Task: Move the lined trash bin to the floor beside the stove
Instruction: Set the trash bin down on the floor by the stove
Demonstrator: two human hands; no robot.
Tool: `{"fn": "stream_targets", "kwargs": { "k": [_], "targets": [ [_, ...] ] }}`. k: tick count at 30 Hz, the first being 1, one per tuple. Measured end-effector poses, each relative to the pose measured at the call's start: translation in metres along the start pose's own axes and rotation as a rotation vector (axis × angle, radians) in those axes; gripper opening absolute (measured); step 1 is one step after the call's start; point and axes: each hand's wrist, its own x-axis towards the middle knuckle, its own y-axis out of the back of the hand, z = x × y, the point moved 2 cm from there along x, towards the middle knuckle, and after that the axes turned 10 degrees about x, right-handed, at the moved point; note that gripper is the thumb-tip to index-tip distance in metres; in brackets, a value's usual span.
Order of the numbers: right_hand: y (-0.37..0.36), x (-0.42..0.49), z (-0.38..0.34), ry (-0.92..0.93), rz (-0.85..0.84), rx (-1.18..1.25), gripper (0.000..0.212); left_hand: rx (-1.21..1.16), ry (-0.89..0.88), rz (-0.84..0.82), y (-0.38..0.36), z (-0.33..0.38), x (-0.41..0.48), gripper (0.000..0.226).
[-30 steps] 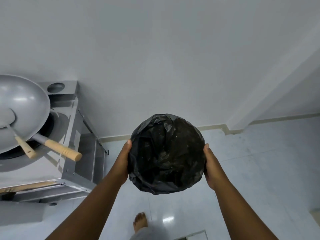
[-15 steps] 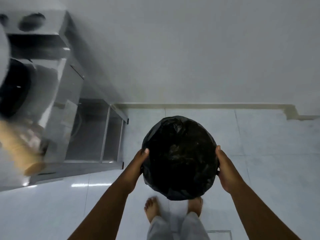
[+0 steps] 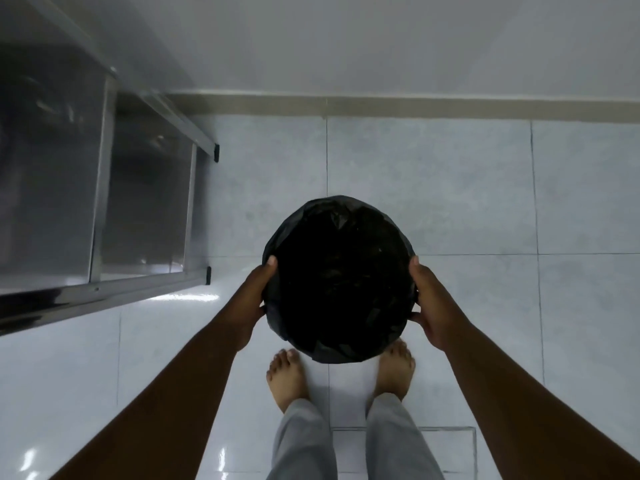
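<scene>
The round trash bin, lined with a black plastic bag, is seen from straight above in the middle of the head view. My left hand grips its left side and my right hand grips its right side. The bin is over the pale tiled floor, just in front of my bare feet. I cannot tell whether its base touches the floor. The steel stove stand is to the left, its nearest leg a short gap from the bin.
A white wall with a beige skirting strip runs across the far side. My bare feet and grey trouser legs are below the bin. A square floor drain cover lies behind my right foot. Open floor extends to the right.
The view has tilted down from the wok and stove top to the floor. The bin, still held in both hands, has moved lower, beside the stove stand's legs.
</scene>
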Motion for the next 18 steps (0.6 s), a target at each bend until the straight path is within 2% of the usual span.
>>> {"fn": "stream_targets", "kwargs": {
  "k": [4, 8, 13, 16, 18],
  "targets": [
    [0.000, 0.011, 0.013, -0.009, -0.019, -0.014, 0.035, -0.011, 0.042, 0.024, 0.002, -0.016, 0.011, 0.074],
    [-0.002, 0.017, 0.022, 0.013, -0.022, -0.025, 0.057, -0.028, 0.058, 0.038, 0.004, -0.028, 0.015, 0.074],
    [-0.001, 0.017, 0.034, 0.020, 0.016, 0.041, 0.072, -0.096, 0.026, 0.089, 0.009, -0.044, 0.013, 0.078],
    [0.006, 0.010, 0.051, -0.037, 0.109, 0.183, 0.071, -0.199, 0.154, 0.250, 0.006, -0.066, 0.002, 0.088],
    [0.009, 0.003, 0.069, -0.147, 0.144, 0.354, 0.082, -0.346, 0.263, 0.283, -0.004, -0.082, -0.012, 0.088]
  ]
}}
